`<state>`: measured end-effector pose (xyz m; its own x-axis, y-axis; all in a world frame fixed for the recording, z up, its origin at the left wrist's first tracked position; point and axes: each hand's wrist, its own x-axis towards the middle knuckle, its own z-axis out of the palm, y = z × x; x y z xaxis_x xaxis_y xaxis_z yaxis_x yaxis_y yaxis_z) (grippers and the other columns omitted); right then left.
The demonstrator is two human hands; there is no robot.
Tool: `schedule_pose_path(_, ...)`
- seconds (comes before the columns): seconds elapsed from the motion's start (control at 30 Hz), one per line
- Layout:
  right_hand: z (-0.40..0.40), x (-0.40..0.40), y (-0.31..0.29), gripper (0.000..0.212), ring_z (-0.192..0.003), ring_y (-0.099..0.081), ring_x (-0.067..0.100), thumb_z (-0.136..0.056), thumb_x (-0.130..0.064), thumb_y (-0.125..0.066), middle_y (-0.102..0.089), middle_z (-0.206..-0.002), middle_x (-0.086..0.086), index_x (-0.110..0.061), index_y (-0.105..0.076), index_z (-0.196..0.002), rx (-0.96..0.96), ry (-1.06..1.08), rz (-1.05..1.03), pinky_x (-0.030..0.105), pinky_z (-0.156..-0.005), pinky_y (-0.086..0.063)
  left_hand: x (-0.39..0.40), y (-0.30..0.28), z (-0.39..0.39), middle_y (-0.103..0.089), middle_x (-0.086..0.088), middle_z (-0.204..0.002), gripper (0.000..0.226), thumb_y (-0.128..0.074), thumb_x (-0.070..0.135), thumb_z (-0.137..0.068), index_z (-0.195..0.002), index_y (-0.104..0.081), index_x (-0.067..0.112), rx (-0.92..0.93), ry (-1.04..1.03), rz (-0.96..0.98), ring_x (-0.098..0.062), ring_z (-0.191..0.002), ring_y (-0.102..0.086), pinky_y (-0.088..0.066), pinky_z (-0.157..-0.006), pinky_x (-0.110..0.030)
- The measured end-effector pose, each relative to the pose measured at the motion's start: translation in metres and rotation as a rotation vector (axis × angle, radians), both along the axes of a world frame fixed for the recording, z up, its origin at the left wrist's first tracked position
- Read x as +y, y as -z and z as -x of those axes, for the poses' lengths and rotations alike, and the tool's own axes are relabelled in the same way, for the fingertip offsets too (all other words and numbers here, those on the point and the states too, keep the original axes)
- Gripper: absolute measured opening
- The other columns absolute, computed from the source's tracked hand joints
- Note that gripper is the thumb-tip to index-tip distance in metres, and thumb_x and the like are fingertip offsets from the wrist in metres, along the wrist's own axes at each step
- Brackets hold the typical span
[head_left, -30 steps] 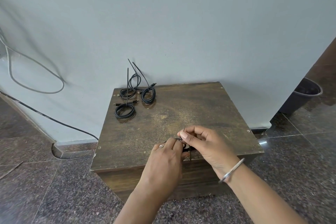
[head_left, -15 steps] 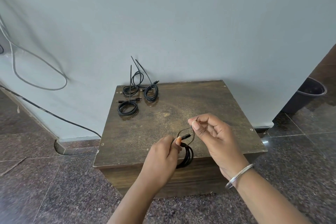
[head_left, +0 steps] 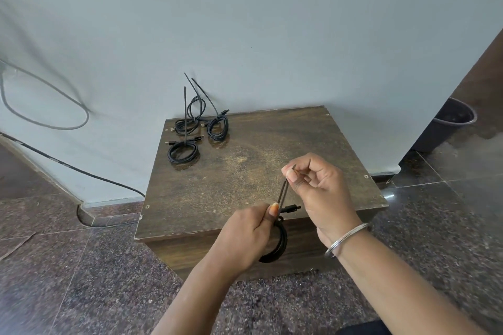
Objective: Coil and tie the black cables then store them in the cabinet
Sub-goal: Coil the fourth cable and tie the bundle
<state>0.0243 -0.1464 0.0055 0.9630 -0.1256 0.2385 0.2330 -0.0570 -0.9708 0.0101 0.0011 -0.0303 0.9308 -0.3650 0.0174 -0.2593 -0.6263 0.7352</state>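
Observation:
My left hand point(head_left: 245, 236) grips a coiled black cable point(head_left: 280, 242) that hangs in front of the wooden cabinet's point(head_left: 245, 171) front edge. A black zip tie point(head_left: 283, 193) loops around the coil. My right hand point(head_left: 315, 185) pinches the tie's free end between thumb and forefinger, up and to the right of the coil. One cable plug point(head_left: 292, 208) sticks out to the right. Three tied black cable coils lie at the cabinet top's back left: one point(head_left: 182, 151) nearest, one point(head_left: 186, 125) behind it, one point(head_left: 217, 129) to their right, each with a tie tail standing up.
The cabinet stands against a pale wall. A grey cable point(head_left: 49, 106) loops on the wall at the left and a black cable point(head_left: 68, 164) runs down to the floor. A dark bucket point(head_left: 449, 119) stands on the granite floor at the right.
My right hand has pulled the zip tie's end up and to the right, drawing the tie's loop narrow. The coil has dropped lower in my left hand, in front of the cabinet's edge.

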Motion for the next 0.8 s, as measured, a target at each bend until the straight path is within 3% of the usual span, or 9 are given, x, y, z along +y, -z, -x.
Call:
schedule_pose_path(0.13, -0.008, -0.016, -0.009, 0.029, -0.077, -0.065, -0.002, -0.083, 0.013, -0.057, -0.065, -0.068, -0.011, -0.012, -0.056, -0.068, 0.040, 0.126, -0.226, 0.016, -0.076, -0.051, -0.003, 0.006, 0.005, -0.043, 0.006, -0.057, 0.041, -0.033, 0.038, -0.101, -0.064, -0.038, 0.020, 0.151, 0.096, -0.025, -0.011, -0.053, -0.039, -0.033, -0.059, -0.031)
schedule_pose_path(0.23, -0.012, -0.026, -0.010, 0.031, -0.074, -0.062, 0.000, -0.084, 0.014, -0.054, -0.060, -0.071, -0.005, -0.012, -0.054, -0.068, 0.083, 0.213, -0.350, 0.022, -0.084, -0.048, -0.008, 0.006, 0.006, -0.045, 0.004, -0.063, 0.040, -0.032, 0.040, -0.100, -0.068, -0.042, 0.017, 0.226, 0.142, 0.025, -0.010, -0.056, -0.039, -0.035, -0.061, -0.030)
schedule_pose_path(0.37, -0.017, -0.038, -0.007, 0.035, -0.081, -0.058, 0.010, -0.084, 0.015, -0.050, -0.059, -0.077, -0.001, -0.015, -0.054, -0.067, 0.171, 0.288, -0.444, 0.023, -0.081, -0.046, -0.014, 0.006, 0.004, -0.041, 0.004, -0.064, 0.039, -0.032, 0.042, -0.100, -0.070, -0.040, 0.019, 0.294, 0.185, 0.113, -0.008, -0.056, -0.035, -0.033, -0.061, -0.029)
schedule_pose_path(0.47, -0.021, -0.044, -0.003, 0.034, -0.080, -0.059, 0.011, -0.088, 0.010, -0.049, -0.061, -0.077, -0.002, -0.017, -0.055, -0.068, 0.263, 0.321, -0.590, 0.022, -0.074, -0.047, -0.018, 0.008, 0.004, -0.041, 0.007, -0.062, 0.039, -0.034, 0.042, -0.099, -0.072, -0.042, 0.016, 0.295, 0.143, 0.181, -0.009, -0.057, -0.037, -0.034, -0.060, -0.029)
schedule_pose_path(0.57, -0.020, -0.040, 0.003, 0.022, -0.084, -0.069, 0.016, -0.095, -0.005, -0.050, -0.068, -0.079, -0.001, -0.015, -0.058, -0.077, 0.359, 0.278, -0.726, 0.028, -0.076, -0.051, -0.015, 0.012, 0.005, -0.042, 0.012, -0.058, 0.031, -0.042, 0.041, -0.098, -0.076, -0.046, 0.019, 0.359, 0.070, 0.270, -0.008, -0.054, -0.038, -0.033, -0.055, -0.024)
schedule_pose_path(0.7, -0.016, -0.030, 0.006, 0.011, -0.081, -0.071, 0.019, -0.095, -0.015, -0.052, -0.068, -0.068, -0.004, -0.018, -0.059, -0.086, 0.328, 0.115, -0.642, 0.029, -0.071, -0.056, -0.012, 0.016, 0.003, -0.061, 0.008, -0.064, 0.016, -0.055, 0.034, -0.094, -0.094, -0.057, 0.018, 0.349, -0.009, 0.270, -0.004, -0.059, -0.055, -0.041, -0.062, -0.021)
schedule_pose_path(0.8, -0.012, -0.023, 0.009, 0.007, -0.084, -0.067, 0.017, -0.089, -0.016, -0.062, -0.066, -0.074, -0.002, -0.017, -0.063, -0.096, 0.268, -0.009, -0.443, 0.031, -0.078, -0.055, -0.013, 0.015, -0.001, -0.068, 0.005, -0.070, 0.010, -0.057, 0.031, -0.092, -0.089, -0.059, 0.021, 0.323, -0.108, 0.282, -0.009, -0.067, -0.060, -0.047, -0.072, -0.030)
